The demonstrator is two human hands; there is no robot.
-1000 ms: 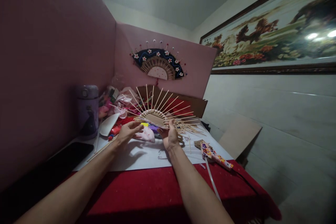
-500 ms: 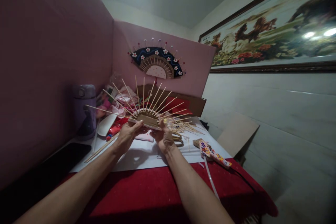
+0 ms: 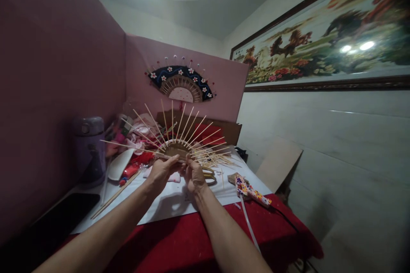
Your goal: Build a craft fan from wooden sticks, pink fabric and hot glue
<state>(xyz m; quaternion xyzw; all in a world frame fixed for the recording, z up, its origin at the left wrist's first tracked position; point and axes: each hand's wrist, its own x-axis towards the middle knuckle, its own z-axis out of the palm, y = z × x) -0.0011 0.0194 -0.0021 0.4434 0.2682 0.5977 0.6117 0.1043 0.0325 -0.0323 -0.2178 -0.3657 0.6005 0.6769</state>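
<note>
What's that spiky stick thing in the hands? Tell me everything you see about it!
The spiky stick thing has a half-round brown middle, cardboard by its look, with a pale curved rim and thin, pale, wooden-looking sticks fanning outward. It is held above the white sheet, curve upward. The left hand and right hand hold its lower edge.

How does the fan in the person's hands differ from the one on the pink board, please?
Finish: the held fan has bare sticks, the hung fan a dark flowered band.
Centre: the held fan shows plain brown cardboard, the hung fan a spotted pale half-disc.
Support: the left hand and right hand grip the held fan; the hung fan sits against the pink board.
Both spread out from a half-round centre.
</note>
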